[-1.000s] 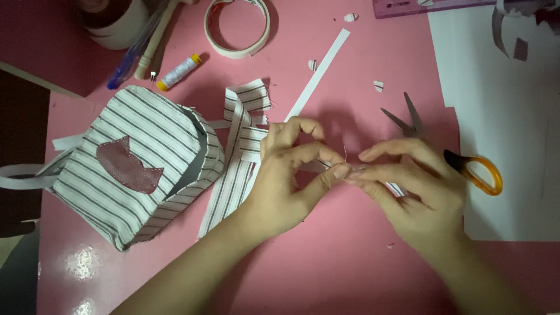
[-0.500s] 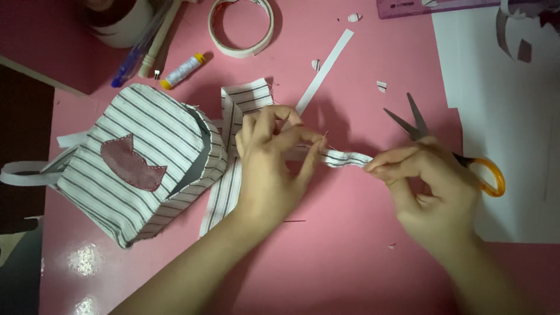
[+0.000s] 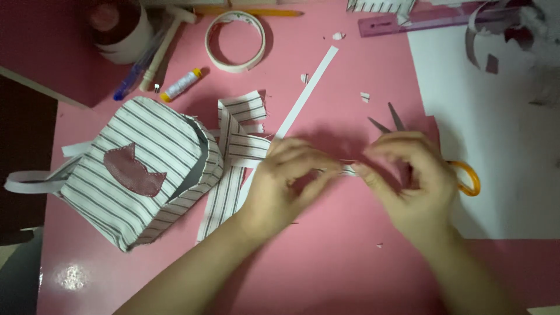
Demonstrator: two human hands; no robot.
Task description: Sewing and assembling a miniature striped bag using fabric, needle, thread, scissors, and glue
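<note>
My left hand [image 3: 289, 181] and my right hand [image 3: 411, 178] meet at the middle of the pink table [image 3: 326, 268]. Both pinch a narrow striped fabric strip [image 3: 348, 170] between thumb and fingertips; only a short piece shows between the hands. More striped strips [image 3: 233, 151] lie just left of my left hand. A small striped fabric bag [image 3: 140, 175] with a dark red cat-shaped patch sits further left, its opening turned toward the strips. Orange-handled scissors [image 3: 466, 175] lie behind my right hand, partly hidden.
A long white paper strip [image 3: 306, 93] runs diagonally above the hands. A tape roll [image 3: 236, 41], a small glue tube [image 3: 181, 84], pens and a round container sit at the top left. A purple ruler [image 3: 408, 23] and a white sheet [image 3: 496, 128] are at the right.
My hands drew apart along the strip, then came back close together. The scissors, bag and other items have not moved.
</note>
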